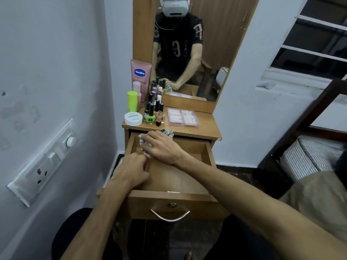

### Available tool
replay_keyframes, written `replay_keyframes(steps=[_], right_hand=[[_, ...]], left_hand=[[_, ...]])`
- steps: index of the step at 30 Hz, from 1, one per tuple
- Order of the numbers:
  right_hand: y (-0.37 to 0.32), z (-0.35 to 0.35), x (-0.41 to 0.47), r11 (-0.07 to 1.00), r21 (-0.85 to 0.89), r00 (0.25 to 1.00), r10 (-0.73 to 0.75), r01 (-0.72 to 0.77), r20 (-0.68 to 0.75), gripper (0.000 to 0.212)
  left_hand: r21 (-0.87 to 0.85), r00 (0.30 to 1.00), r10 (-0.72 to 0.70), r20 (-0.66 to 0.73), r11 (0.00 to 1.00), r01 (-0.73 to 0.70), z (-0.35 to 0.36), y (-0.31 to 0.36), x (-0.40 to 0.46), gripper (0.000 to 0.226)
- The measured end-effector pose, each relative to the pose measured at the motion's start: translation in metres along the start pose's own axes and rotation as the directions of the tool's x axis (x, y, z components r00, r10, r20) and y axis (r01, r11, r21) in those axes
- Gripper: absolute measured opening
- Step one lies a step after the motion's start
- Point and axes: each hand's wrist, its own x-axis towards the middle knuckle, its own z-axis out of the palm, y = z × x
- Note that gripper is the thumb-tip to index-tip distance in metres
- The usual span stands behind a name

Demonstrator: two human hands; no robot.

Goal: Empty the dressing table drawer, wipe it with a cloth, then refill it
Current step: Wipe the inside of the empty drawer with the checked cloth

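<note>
The drawer point(204, 152) is pulled out and bare inside, its bottles and boxes standing on the counter point(208, 126) above. The right hand point(159, 147) presses a cloth point(145, 145) into the far left corner, fingers curled over it. The left hand point(131, 169) rests with curled fingers at the left wall; whether it grips the edge I cannot tell. Good wiping likely means sweeping the corners first, then drawing the dust toward the front.
</note>
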Motion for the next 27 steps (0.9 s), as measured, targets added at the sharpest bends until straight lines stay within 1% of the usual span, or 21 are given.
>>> replay_keyframes(steps=[3, 5, 8, 10, 12, 14, 17, 18, 20, 22, 24, 27], right_hand=[[0.010, 0.011, -0.008, 0.999, -0.048, 0.998, -0.021, 0.024, 0.054, 0.018], [0.014, 0.016, -0.018, 0.998, -0.067, 0.995, 0.001, 0.006, 0.098, 0.021], [0.014, 0.015, -0.034, 0.993, -0.090, 0.984, 0.085, -0.072, 0.154, 0.030], [0.015, 0.007, -0.045, 0.981, -0.095, 0.956, 0.185, -0.167, 0.229, 0.030], [0.018, -0.003, -0.062, 0.959, -0.117, 0.910, 0.281, -0.257, 0.305, 0.036], [0.022, -0.017, -0.085, 0.920, -0.145, 0.847, 0.391, -0.363, 0.361, 0.039], [0.031, -0.040, -0.122, 0.803, -0.211, 0.703, 0.592, -0.557, 0.394, 0.037], [0.035, -0.046, -0.132, 0.762, -0.203, 0.664, 0.639, -0.615, 0.389, 0.035], [0.042, -0.060, -0.142, 0.691, -0.131, 0.606, 0.696, -0.711, 0.384, 0.031], [0.046, -0.075, -0.143, 0.647, -0.024, 0.569, 0.686, -0.762, 0.454, 0.027], [0.043, -0.089, -0.144, 0.630, 0.044, 0.536, 0.619, -0.775, 0.574, 0.012], [0.033, -0.107, -0.152, 0.542, 0.154, 0.480, 0.534, -0.826, 0.696, 0.011]], left_hand=[[-0.040, 0.998, 0.031, 0.048, 0.999, -0.029, 0.004, -0.003, 0.004, 0.003], [-0.051, 0.997, 0.045, 0.055, 0.998, -0.042, 0.007, -0.004, 0.006, 0.005], [-0.051, 0.998, 0.045, 0.044, 0.998, -0.043, 0.009, -0.004, 0.006, 0.011], [-0.057, 0.998, 0.043, 0.036, 0.998, -0.041, 0.009, -0.004, 0.005, 0.011], [-0.061, 0.998, 0.044, 0.036, 0.997, -0.042, 0.008, -0.003, 0.004, 0.008], [-0.058, 0.998, 0.044, 0.038, 0.997, -0.042, 0.007, -0.001, 0.003, 0.007], [-0.057, 0.998, 0.032, 0.049, 0.998, -0.029, 0.005, 0.000, 0.001, 0.007], [-0.057, 0.998, 0.028, 0.048, 0.998, -0.025, 0.004, 0.000, 0.000, 0.007], [-0.057, 0.999, 0.021, 0.040, 0.998, -0.019, 0.002, 0.002, -0.001, 0.009], [-0.062, 0.999, 0.011, 0.044, 0.998, -0.008, 0.000, 0.002, -0.002, 0.011], [-0.081, 0.999, 0.002, 0.054, 0.997, 0.002, 0.000, 0.001, -0.003, 0.012], [-0.108, 0.999, 0.001, 0.040, 0.994, 0.003, -0.001, 0.000, -0.004, 0.015]])
